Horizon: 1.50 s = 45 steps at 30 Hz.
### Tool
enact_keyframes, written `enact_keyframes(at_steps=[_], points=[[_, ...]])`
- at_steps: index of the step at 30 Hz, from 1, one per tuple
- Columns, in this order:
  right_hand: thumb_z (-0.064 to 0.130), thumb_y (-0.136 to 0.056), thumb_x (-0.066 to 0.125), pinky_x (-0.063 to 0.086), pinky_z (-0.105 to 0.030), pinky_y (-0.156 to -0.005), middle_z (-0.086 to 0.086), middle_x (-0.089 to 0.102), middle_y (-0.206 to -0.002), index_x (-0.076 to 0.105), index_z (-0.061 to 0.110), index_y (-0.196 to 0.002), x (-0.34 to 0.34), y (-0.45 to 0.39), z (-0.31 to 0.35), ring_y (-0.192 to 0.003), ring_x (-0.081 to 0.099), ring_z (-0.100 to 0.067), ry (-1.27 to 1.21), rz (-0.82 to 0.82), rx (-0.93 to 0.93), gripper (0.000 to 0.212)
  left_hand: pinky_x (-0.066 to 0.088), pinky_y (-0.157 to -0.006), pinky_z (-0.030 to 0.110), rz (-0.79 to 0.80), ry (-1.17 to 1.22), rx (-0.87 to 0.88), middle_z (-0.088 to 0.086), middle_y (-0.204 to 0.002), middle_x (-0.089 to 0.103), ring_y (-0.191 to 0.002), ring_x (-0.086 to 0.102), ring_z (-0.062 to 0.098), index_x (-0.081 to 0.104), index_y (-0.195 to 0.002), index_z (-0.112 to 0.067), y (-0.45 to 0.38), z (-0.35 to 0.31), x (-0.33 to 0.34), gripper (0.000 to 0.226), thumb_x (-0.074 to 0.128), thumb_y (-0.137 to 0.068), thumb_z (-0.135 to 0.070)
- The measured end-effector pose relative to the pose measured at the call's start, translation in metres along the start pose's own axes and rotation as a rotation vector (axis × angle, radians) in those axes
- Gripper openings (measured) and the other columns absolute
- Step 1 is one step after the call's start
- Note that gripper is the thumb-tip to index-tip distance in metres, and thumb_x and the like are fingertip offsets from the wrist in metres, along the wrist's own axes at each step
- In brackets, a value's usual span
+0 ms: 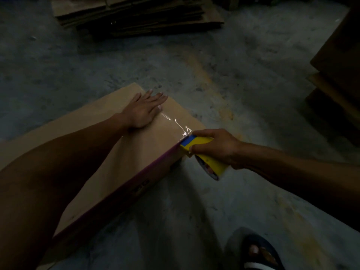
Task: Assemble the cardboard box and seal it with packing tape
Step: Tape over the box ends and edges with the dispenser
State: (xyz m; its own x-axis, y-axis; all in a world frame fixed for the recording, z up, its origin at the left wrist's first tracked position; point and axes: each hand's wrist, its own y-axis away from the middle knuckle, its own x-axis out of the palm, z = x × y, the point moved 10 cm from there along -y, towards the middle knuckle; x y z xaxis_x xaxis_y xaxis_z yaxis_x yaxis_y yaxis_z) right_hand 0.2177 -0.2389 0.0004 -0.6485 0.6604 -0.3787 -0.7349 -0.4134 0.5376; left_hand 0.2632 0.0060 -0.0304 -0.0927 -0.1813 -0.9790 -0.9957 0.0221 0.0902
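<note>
A brown cardboard box [120, 152] with a purple side lies on the concrete floor, its top face closed. My left hand [143, 111] rests flat on the far part of that top face, fingers spread. A strip of clear packing tape [176, 123] runs from beside my left fingers to the box's right edge. My right hand [216, 147] grips a yellow and blue tape dispenser [206, 154] at that edge, the roll hanging just past the box's side.
A stack of flattened cardboard [136, 14] lies on the floor at the back. More cardboard boxes [339, 75] stand at the right edge. My sandalled foot [261, 254] is on the floor at the bottom right. The scene is dim.
</note>
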Motion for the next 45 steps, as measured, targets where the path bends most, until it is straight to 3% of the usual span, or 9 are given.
enact_keyframes(at_steps=[2, 5, 8, 12, 16, 26, 33, 38, 45], points=[[0.019, -0.082, 0.074, 0.047, -0.011, -0.043, -0.004, 0.060, -0.096, 0.054, 0.023, -0.135, -0.001, -0.003, -0.022, -0.065, 0.057, -0.011, 0.150, 0.028, 0.022, 0.057, 0.005, -0.118, 0.047, 0.002, 0.016, -0.013, -0.004, -0.162, 0.012, -0.149, 0.004, 0.021, 0.011, -0.152, -0.035, 0.000, -0.006, 0.002, 0.051, 0.020, -0.102, -0.043], [0.035, -0.081, 0.073, 0.048, -0.024, -0.090, -0.006, 0.053, -0.139, 0.050, 0.021, -0.140, -0.004, 0.000, -0.074, -0.118, 0.057, -0.022, 0.520, 0.106, 0.101, 0.065, 0.018, -0.115, 0.044, -0.093, 0.075, -0.016, 0.003, -0.157, 0.030, -0.145, 0.025, 0.023, 0.027, -0.150, -0.029, 0.006, -0.014, -0.015, 0.049, 0.032, -0.102, -0.039], [0.037, -0.078, 0.075, 0.043, -0.030, -0.102, -0.007, 0.051, -0.143, 0.052, 0.022, -0.139, -0.021, -0.008, -0.080, -0.127, 0.052, -0.025, 0.538, 0.038, 0.114, 0.067, 0.041, -0.093, 0.035, -0.262, 0.137, 0.078, 0.006, -0.130, 0.056, -0.112, 0.055, 0.026, 0.052, -0.127, -0.021, 0.014, -0.040, -0.041, 0.032, 0.044, -0.097, -0.028], [0.031, -0.075, 0.079, 0.052, -0.032, -0.087, -0.007, 0.063, -0.121, 0.058, 0.020, -0.133, -0.037, -0.034, -0.048, -0.104, 0.064, -0.025, 0.354, -0.080, 0.055, 0.062, 0.045, -0.082, 0.040, -0.311, 0.121, 0.234, 0.009, -0.100, 0.060, -0.089, 0.055, 0.027, 0.057, -0.097, -0.014, 0.036, -0.092, -0.028, 0.024, 0.038, -0.089, -0.025], [0.036, -0.078, 0.076, 0.047, -0.030, -0.095, -0.008, 0.056, -0.137, 0.053, 0.020, -0.139, -0.045, -0.050, -0.030, -0.119, 0.058, -0.025, 0.399, -0.124, 0.019, 0.067, 0.045, -0.079, 0.042, -0.342, 0.103, 0.322, 0.008, -0.090, 0.058, -0.080, 0.054, 0.027, 0.061, -0.090, -0.010, 0.048, -0.122, -0.012, 0.023, 0.048, -0.092, -0.029], [0.034, -0.077, 0.077, 0.053, -0.038, -0.094, -0.011, 0.050, -0.142, 0.047, 0.014, -0.142, -0.055, -0.065, -0.005, -0.119, 0.058, -0.030, 0.412, -0.127, -0.010, 0.075, 0.038, -0.083, 0.035, -0.345, 0.112, 0.068, 0.001, -0.079, 0.057, -0.083, 0.054, 0.024, 0.058, -0.070, -0.019, 0.033, -0.127, -0.004, 0.032, 0.047, -0.075, -0.048], [0.038, -0.077, 0.077, 0.050, -0.033, -0.095, -0.010, 0.048, -0.144, 0.046, 0.014, -0.143, -0.054, -0.076, 0.012, -0.121, 0.055, -0.029, 0.414, -0.150, -0.025, 0.077, 0.026, -0.101, 0.036, -0.298, 0.130, -0.152, 0.004, -0.112, 0.054, -0.112, 0.044, 0.026, 0.057, -0.110, -0.022, 0.019, -0.116, 0.002, 0.036, 0.050, -0.079, -0.038], [0.038, -0.076, 0.077, 0.048, -0.032, -0.095, -0.009, 0.052, -0.141, 0.050, 0.016, -0.140, -0.058, -0.079, 0.024, -0.121, 0.055, -0.027, 0.398, -0.199, -0.056, 0.072, 0.027, -0.107, 0.040, -0.301, 0.133, -0.210, 0.006, -0.115, 0.058, -0.114, 0.046, 0.026, 0.059, -0.104, -0.021, 0.006, -0.079, -0.016, 0.033, 0.048, -0.083, -0.043], [0.030, -0.082, 0.074, 0.038, -0.018, -0.045, -0.011, 0.051, -0.138, 0.048, 0.018, -0.142, -0.046, -0.077, 0.036, -0.084, 0.054, -0.019, 0.318, -0.176, -0.057, 0.067, 0.041, -0.091, 0.035, -0.343, 0.013, -0.035, 0.010, -0.107, 0.058, -0.104, 0.053, 0.026, 0.059, -0.108, -0.011, 0.005, -0.017, -0.039, 0.037, 0.046, -0.090, -0.041]])
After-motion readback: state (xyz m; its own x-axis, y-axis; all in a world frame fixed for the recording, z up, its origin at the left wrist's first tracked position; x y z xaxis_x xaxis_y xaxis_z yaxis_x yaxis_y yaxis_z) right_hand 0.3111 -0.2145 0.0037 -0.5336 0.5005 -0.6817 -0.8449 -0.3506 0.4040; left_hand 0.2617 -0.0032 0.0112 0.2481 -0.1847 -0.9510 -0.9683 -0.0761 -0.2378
